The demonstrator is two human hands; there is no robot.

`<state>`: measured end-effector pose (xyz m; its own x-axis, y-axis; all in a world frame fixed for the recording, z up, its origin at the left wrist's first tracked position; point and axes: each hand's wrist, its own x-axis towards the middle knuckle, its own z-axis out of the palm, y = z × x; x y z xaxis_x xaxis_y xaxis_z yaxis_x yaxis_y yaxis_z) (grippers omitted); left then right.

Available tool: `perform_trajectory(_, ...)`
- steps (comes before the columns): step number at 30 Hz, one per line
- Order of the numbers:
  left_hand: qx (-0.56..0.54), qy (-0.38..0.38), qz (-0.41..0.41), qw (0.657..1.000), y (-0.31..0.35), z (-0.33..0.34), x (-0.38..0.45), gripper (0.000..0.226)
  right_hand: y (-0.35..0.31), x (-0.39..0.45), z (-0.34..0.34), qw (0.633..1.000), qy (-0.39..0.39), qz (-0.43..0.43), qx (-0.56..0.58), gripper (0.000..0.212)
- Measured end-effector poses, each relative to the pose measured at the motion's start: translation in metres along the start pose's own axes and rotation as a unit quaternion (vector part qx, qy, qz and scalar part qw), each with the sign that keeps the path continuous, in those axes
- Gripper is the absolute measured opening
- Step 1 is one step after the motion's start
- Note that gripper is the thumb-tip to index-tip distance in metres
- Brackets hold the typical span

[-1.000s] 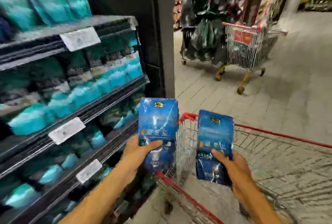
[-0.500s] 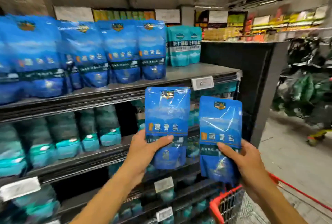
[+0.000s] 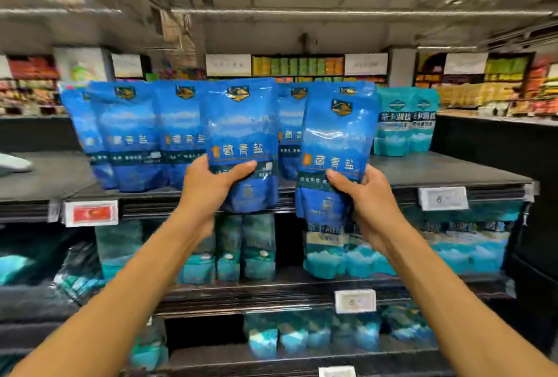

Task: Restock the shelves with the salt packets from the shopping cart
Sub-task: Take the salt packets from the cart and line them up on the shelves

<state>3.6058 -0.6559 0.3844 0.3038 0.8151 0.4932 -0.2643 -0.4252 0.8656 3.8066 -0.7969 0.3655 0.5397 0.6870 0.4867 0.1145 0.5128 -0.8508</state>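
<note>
From the head camera, we saw both arms stretched up toward the top shelf (image 3: 453, 172). The left hand (image 3: 211, 186) gripped a blue salt packet (image 3: 241, 141) near its lower half, thumb across the front and fingers curled behind it. The right hand (image 3: 367, 198) gripped a second blue salt packet (image 3: 338, 141) the same way, thumb pressed on the front face and fingertips wrapping its right edge. We held both packets upright and side by side, slightly apart, with their lower ends hanging in front of the shelf's front edge.

Just behind them we saw a row of matching blue packets (image 3: 129, 135) standing upright on the top shelf, filling its left and middle part. To the right of that row stood two teal packets (image 3: 404, 123), and beyond them the shelf surface lay bare. A red price tag (image 3: 92, 213) sat on the shelf edge at left and a white price tag (image 3: 442, 198) at right. On the shelf below (image 3: 271, 292) we saw more teal packets (image 3: 332, 259), blurred, partly hidden behind our wrists. We could not see the shopping cart in this view.
</note>
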Motion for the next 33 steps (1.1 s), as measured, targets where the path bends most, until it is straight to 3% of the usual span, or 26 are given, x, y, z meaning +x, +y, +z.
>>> perform_trajectory(8, 0.056, 0.064, -0.019, 0.996, -0.012, -0.004, 0.072, 0.042, 0.006, 0.077, 0.045, 0.999, 0.011, -0.021, -0.034, 0.034)
perform_trajectory(12, 0.122, 0.063, -0.001, 0.991, -0.027, -0.004, 0.072, 0.028, 0.019, 0.085, 0.052, 0.998, -0.004, -0.007, -0.066, 0.048)
perform_trajectory(15, 0.208, 0.050, 0.037, 0.976, -0.025, -0.004, 0.068, 0.036, 0.026, 0.085, 0.048, 0.989, -0.005, -0.047, -0.137, 0.033)
perform_trajectory(19, 0.335, 0.013, 0.046, 0.941, -0.015, -0.001, 0.061, 0.104, 0.026, 0.081, 0.042, 0.946, 0.043, -0.113, -0.302, 0.037)
perform_trajectory(21, 0.387, -0.032, 0.027, 0.921, -0.011, -0.001, 0.059, 0.118, 0.024, 0.081, 0.039, 0.926, 0.050, -0.104, -0.360, 0.049)
perform_trajectory(24, 0.470, -0.055, 0.008, 0.881, -0.001, -0.007, 0.058, 0.115, 0.021, 0.081, 0.041, 0.918, 0.041, -0.095, -0.383, 0.054)
perform_trajectory(27, 0.620, 0.006, 0.087, 0.780, 0.010, -0.010, 0.057, 0.092, 0.021, 0.083, 0.045, 0.916, 0.047, -0.109, -0.382, 0.045)
perform_trajectory(29, 0.670, 0.026, 0.118, 0.732, 0.012, -0.010, 0.056, 0.083, 0.022, 0.083, 0.049, 0.915, 0.052, -0.115, -0.382, 0.043)
perform_trajectory(33, 0.682, 0.050, 0.146, 0.715, 0.009, -0.008, 0.055, 0.072, 0.027, 0.085, 0.058, 0.913, 0.055, -0.125, -0.383, 0.042)
